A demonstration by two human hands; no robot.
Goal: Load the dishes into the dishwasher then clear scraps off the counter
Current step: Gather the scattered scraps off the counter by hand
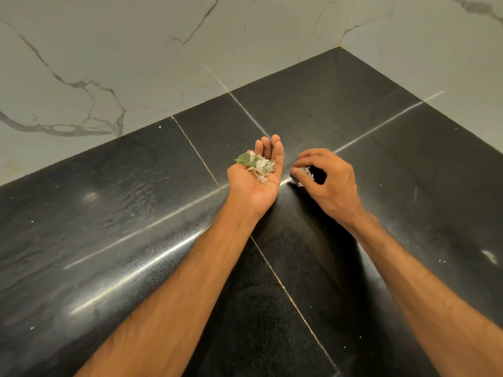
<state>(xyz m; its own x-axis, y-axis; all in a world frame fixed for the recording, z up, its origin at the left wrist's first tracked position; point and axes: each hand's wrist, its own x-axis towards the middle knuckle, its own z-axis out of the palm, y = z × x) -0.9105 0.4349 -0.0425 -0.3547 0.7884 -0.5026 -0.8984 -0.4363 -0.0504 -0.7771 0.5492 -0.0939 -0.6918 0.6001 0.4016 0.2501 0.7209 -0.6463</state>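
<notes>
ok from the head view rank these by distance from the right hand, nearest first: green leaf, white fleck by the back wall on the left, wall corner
From the right hand:
1. Green leaf, in the left hand's cupped palm, just beside it.
2. White fleck, far left at the counter's back edge.
3. Wall corner, top right, beyond the counter.

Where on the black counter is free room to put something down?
The counter is bare left of the left hand, up to the marble wall, and in the far corner behind both hands. The crowded spot is only around the right hand, pinching scraps. Tiny crumbs lie scattered.
</notes>
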